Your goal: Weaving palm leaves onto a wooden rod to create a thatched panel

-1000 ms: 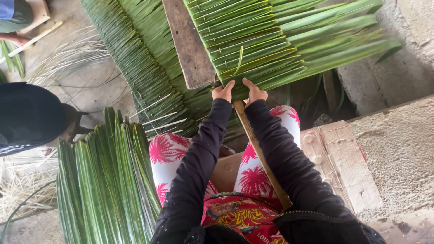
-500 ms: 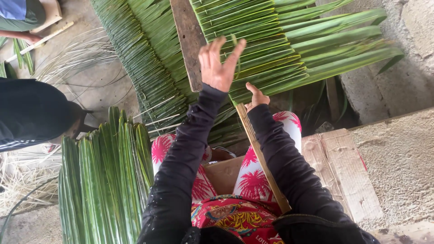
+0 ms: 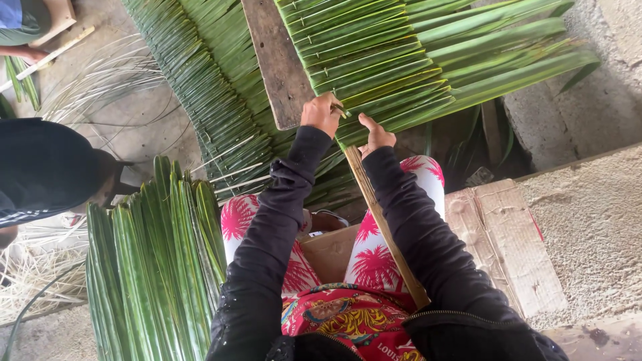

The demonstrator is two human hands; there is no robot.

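leaf panel [image 3: 414, 60] and wooden plank [image 3: 274, 60] block ahead; stacked leaves [image 3: 157, 267] crowd left side; another person [image 3: 47, 167] close left; bare concrete ledge [image 3: 588, 220] open on right.

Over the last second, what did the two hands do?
The left hand lifted open above the leaf panel, then came back down, fingers closed on a thin strip at the panel's edge. The right hand stayed at that edge. The stick and leaf pile kept their places.
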